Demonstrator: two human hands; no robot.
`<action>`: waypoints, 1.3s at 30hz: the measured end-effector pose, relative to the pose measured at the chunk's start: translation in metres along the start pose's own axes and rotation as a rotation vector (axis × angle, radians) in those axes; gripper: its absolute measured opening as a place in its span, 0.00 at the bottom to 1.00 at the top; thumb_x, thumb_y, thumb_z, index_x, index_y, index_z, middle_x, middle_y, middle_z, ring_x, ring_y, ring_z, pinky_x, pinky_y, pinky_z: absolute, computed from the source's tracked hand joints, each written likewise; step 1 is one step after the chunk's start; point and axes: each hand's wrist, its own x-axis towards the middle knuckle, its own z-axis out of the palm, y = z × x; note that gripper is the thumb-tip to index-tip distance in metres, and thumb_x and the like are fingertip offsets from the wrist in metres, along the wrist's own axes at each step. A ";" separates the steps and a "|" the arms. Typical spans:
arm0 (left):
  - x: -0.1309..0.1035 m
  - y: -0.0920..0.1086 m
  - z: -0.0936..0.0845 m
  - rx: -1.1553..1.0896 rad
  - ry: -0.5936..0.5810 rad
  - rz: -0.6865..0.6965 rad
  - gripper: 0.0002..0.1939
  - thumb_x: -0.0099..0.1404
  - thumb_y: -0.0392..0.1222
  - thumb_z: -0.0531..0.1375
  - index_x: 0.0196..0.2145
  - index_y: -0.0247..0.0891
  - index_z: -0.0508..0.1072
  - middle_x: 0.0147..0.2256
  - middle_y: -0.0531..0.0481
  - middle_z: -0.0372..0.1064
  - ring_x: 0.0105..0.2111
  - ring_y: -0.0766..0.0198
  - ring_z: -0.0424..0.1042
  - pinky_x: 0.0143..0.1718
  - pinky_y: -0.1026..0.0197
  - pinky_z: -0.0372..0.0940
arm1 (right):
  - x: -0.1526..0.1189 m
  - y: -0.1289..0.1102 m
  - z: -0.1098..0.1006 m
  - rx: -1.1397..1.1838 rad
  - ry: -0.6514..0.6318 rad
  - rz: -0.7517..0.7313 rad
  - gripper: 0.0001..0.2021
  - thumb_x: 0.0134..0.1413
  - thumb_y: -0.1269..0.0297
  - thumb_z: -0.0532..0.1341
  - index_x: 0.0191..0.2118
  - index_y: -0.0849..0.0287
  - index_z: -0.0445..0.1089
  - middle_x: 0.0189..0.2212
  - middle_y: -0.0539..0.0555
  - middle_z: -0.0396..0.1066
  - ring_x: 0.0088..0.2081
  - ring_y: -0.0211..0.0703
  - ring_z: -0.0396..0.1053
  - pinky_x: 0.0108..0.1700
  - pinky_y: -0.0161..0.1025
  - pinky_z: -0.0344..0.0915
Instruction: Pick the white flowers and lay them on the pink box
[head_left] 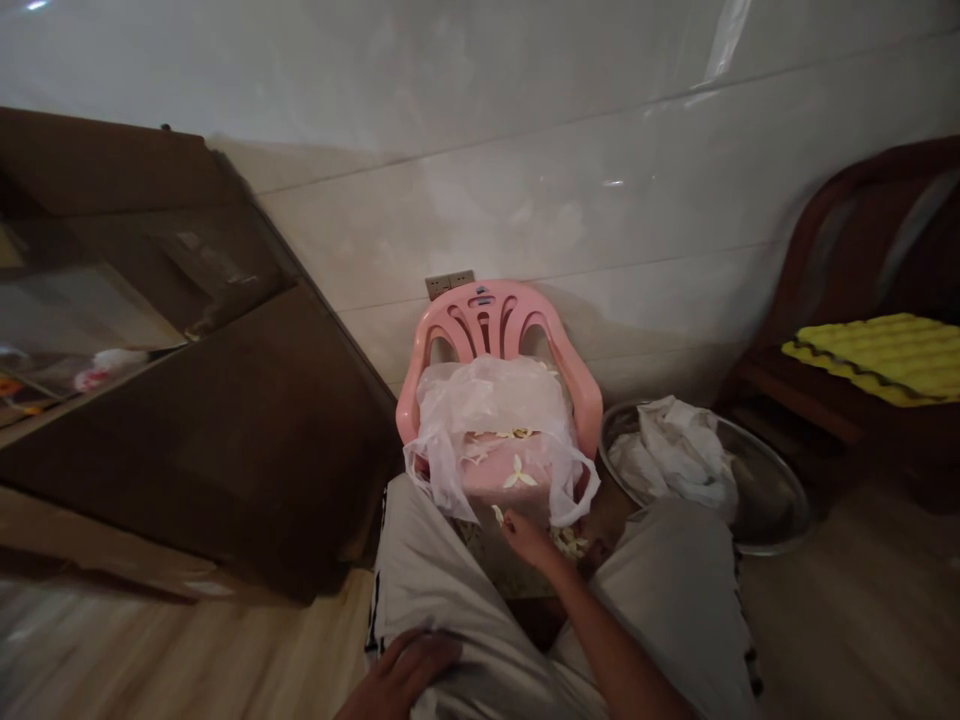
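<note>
A pink plastic chair point(589, 395) stands against the wall with a thin white plastic bag point(487, 390) spread over its seat. On the seat lies a pale three-petalled piece point(519, 473), with more pale pieces point(517, 433) by the bag's opening. Just in front of the seat, my right hand point(523, 535) is closed, its fingertips pinching a small pale piece point(498, 515). My left hand point(416, 665) rests on my left thigh, its fingers lying flat with nothing seen in them. Below, between my knees, are several pale pieces point(570, 543), partly behind my right hand and forearm.
At the right, a round metal basin point(780, 535) holds a crumpled white cloth or bag point(679, 455). Beyond it stands a dark wooden chair point(814, 400) with a yellow bumpy pad point(885, 355). A brown cabinet point(225, 450) fills the left side.
</note>
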 end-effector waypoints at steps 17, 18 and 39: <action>0.006 0.017 -0.015 -0.405 -0.110 -0.274 0.35 0.51 0.26 0.49 0.53 0.48 0.72 0.52 0.51 0.74 0.52 0.60 0.70 0.55 0.56 0.67 | -0.001 0.003 0.002 0.028 0.016 0.003 0.07 0.61 0.71 0.56 0.31 0.59 0.67 0.26 0.50 0.67 0.29 0.39 0.61 0.32 0.37 0.47; 0.004 0.014 -0.011 -0.390 -0.103 -0.268 0.35 0.50 0.25 0.49 0.53 0.48 0.72 0.52 0.51 0.73 0.52 0.60 0.70 0.55 0.55 0.66 | -0.001 0.002 0.002 0.033 0.012 0.003 0.07 0.61 0.71 0.56 0.31 0.59 0.68 0.26 0.50 0.67 0.29 0.39 0.61 0.32 0.36 0.47; 0.002 0.011 -0.025 -0.148 -0.060 -0.096 0.45 0.43 0.22 0.48 0.58 0.49 0.69 0.54 0.56 0.73 0.51 0.62 0.69 0.55 0.60 0.65 | -0.003 0.003 -0.001 -0.005 0.004 0.002 0.08 0.61 0.71 0.55 0.34 0.59 0.71 0.26 0.50 0.67 0.29 0.38 0.61 0.32 0.36 0.48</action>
